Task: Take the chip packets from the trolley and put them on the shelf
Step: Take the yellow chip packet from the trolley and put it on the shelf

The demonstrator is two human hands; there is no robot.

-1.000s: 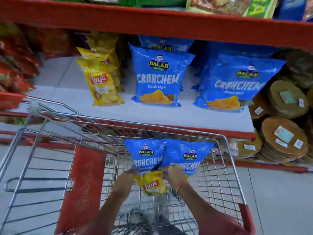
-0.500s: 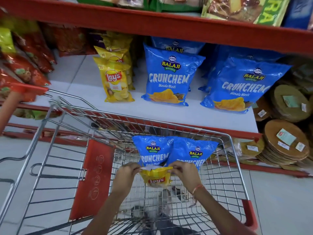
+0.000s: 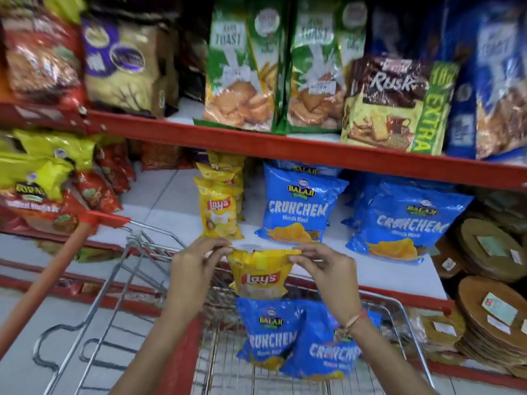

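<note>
yellow chip packet point(image 3: 261, 273) pinched by its top edge between both hands, hanging upright with its red logo facing the camera. left hand point(image 3: 196, 259) with fingers closed narrowly on the packet's upper left corner; right hand point(image 3: 322, 266) with fingers closed narrowly on the upper right corner, a thin orange thread band point(image 3: 355, 319) tied at that wrist. held above the wire trolley point(image 3: 119, 303), just in front of the white shelf point(image 3: 356, 269) and level with its front edge. directly below the raised packet, two blue chip packets point(image 3: 269, 334) leaning together inside the trolley basket, the right one partly hidden behind the right forearm. on the shelf beyond the hands, a row of matching yellow packets point(image 3: 219, 212) standing upright one behind another, just beside the left hand. to their right, two stacks of large blue packets point(image 3: 298, 206) propped upright, with a gap of bare shelf between the two. red trolley handle point(image 3: 42, 283) angled across the lower left. red and yellow-green snack bags point(image 3: 48, 178) crowded at far left. round brown discs point(image 3: 490, 252) stacked at far right, some bearing small labels. on the upper shelf with its red front edge point(image 3: 285, 143), green toast bags point(image 3: 245, 72) and a brown rusk bag point(image 3: 393, 104). overall slightly blurred.
</note>
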